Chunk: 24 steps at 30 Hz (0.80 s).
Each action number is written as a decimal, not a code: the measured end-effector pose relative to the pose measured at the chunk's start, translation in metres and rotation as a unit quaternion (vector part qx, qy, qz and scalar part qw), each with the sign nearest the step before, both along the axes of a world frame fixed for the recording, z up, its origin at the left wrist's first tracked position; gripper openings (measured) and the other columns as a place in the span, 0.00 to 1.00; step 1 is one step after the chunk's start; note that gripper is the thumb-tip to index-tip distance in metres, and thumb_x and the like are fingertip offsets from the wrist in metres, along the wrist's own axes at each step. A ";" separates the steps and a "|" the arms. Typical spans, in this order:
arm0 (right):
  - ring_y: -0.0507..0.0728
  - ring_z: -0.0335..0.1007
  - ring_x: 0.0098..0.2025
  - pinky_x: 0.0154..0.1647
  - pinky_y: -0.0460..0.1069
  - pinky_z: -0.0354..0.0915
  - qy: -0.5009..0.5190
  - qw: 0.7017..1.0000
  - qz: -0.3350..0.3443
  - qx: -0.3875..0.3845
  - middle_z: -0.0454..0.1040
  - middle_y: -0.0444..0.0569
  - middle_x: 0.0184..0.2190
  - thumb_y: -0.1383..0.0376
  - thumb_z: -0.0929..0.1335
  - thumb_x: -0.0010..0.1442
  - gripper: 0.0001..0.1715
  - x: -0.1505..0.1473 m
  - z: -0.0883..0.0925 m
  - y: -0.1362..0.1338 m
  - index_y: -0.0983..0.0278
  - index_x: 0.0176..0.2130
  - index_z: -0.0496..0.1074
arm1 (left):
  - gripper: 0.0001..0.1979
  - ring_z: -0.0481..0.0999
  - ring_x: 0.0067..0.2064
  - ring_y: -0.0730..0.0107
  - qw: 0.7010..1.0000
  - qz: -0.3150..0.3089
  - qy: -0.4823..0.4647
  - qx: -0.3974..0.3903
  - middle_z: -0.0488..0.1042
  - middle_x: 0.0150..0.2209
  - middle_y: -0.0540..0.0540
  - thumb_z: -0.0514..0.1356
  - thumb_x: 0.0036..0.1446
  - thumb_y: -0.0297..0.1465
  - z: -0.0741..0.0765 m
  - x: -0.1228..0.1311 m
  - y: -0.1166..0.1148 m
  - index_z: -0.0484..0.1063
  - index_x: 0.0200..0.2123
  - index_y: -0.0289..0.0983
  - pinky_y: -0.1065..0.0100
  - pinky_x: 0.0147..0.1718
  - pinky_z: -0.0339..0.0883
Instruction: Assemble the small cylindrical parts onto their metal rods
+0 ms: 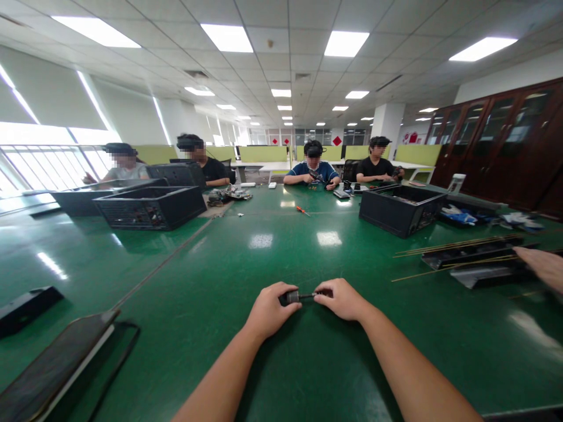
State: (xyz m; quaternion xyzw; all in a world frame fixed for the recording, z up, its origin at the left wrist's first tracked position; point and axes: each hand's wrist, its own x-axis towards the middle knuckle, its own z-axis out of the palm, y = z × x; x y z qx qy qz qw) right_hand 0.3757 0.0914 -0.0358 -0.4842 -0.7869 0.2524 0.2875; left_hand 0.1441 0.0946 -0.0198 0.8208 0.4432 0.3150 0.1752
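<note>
Both my hands meet low over the green table [264,246], near its front edge. My left hand [269,309] is closed round a small dark cylindrical part [292,297] with a grey band. My right hand [341,299] is pinched on a thin dark rod or tool shaft [308,296] that runs into that part. What the thin piece is stays too small to name.
Black computer cases [152,206] [398,210] lie on the table, with a red screwdriver [301,210] mid-table. Black panels and thin sticks [466,249] lie at right, where another person's hand [543,266] reaches in. A dark panel [53,369] lies at lower left. Several people sit at the far end.
</note>
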 end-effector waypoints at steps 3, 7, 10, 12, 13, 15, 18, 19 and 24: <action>0.54 0.72 0.32 0.32 0.47 0.61 0.001 1.000 0.000 -0.004 0.79 0.49 0.33 0.59 0.67 0.59 0.16 0.001 0.000 0.000 0.65 0.41 0.79 | 0.14 0.76 0.40 0.62 1.000 0.001 0.000 -0.001 0.78 0.38 0.47 0.66 0.48 0.35 0.000 0.000 0.000 0.78 0.41 0.41 0.63 0.43 0.68; 0.55 0.72 0.32 0.32 0.47 0.62 0.007 1.000 0.000 -0.001 0.79 0.48 0.32 0.59 0.67 0.59 0.15 0.001 0.001 -0.001 0.65 0.40 0.79 | 0.15 0.76 0.41 0.62 1.000 0.001 0.003 0.000 0.78 0.39 0.47 0.66 0.48 0.35 0.000 -0.001 0.000 0.78 0.41 0.41 0.63 0.43 0.68; 0.55 0.72 0.32 0.32 0.47 0.62 0.011 1.000 -0.002 -0.004 0.79 0.49 0.32 0.59 0.67 0.59 0.15 0.002 0.002 -0.001 0.64 0.40 0.79 | 0.15 0.76 0.41 0.61 1.000 0.001 0.003 -0.002 0.79 0.38 0.46 0.66 0.48 0.35 0.000 -0.001 0.000 0.78 0.41 0.42 0.63 0.43 0.68; 0.55 0.71 0.31 0.31 0.47 0.61 0.009 1.000 -0.002 -0.004 0.79 0.49 0.32 0.59 0.67 0.59 0.15 0.002 0.002 -0.001 0.65 0.40 0.79 | 0.14 0.76 0.41 0.61 1.000 0.001 0.001 -0.002 0.79 0.38 0.46 0.66 0.48 0.35 0.000 -0.001 0.000 0.78 0.41 0.41 0.63 0.44 0.68; 0.54 0.71 0.31 0.31 0.47 0.61 0.007 1.000 -0.003 -0.003 0.79 0.49 0.32 0.59 0.67 0.59 0.15 0.002 0.002 -0.001 0.65 0.40 0.79 | 0.14 0.76 0.41 0.62 1.000 0.001 0.000 -0.002 0.79 0.38 0.46 0.66 0.48 0.35 0.000 -0.001 0.000 0.78 0.41 0.41 0.63 0.44 0.68; 0.54 0.71 0.31 0.31 0.47 0.61 0.005 1.000 -0.003 -0.004 0.79 0.49 0.32 0.59 0.67 0.59 0.15 0.002 0.001 -0.001 0.64 0.40 0.79 | 0.15 0.76 0.41 0.62 1.000 0.001 0.001 0.000 0.79 0.38 0.47 0.66 0.48 0.34 0.000 -0.001 0.000 0.78 0.41 0.41 0.63 0.44 0.68; 0.55 0.72 0.32 0.33 0.47 0.62 0.001 1.000 -0.006 -0.006 0.80 0.49 0.32 0.59 0.67 0.59 0.15 0.004 0.001 0.000 0.64 0.41 0.79 | 0.14 0.76 0.41 0.62 1.000 0.004 0.007 0.001 0.79 0.38 0.47 0.66 0.48 0.34 0.000 -0.001 0.001 0.78 0.41 0.42 0.63 0.44 0.68; 0.55 0.72 0.32 0.33 0.47 0.62 0.000 1.000 -0.006 -0.005 0.80 0.49 0.33 0.59 0.67 0.58 0.15 0.005 0.001 0.000 0.64 0.41 0.79 | 0.14 0.77 0.41 0.62 1.000 0.006 0.009 0.001 0.79 0.38 0.47 0.66 0.48 0.34 0.000 -0.002 0.002 0.78 0.41 0.41 0.63 0.43 0.68; 0.55 0.73 0.32 0.34 0.47 0.64 -0.012 1.000 -0.001 -0.011 0.80 0.48 0.33 0.60 0.69 0.55 0.14 0.019 0.002 0.004 0.63 0.39 0.80 | 0.15 0.76 0.42 0.60 1.000 0.021 0.012 -0.001 0.79 0.40 0.45 0.66 0.48 0.35 0.000 -0.004 0.003 0.77 0.41 0.40 0.61 0.46 0.67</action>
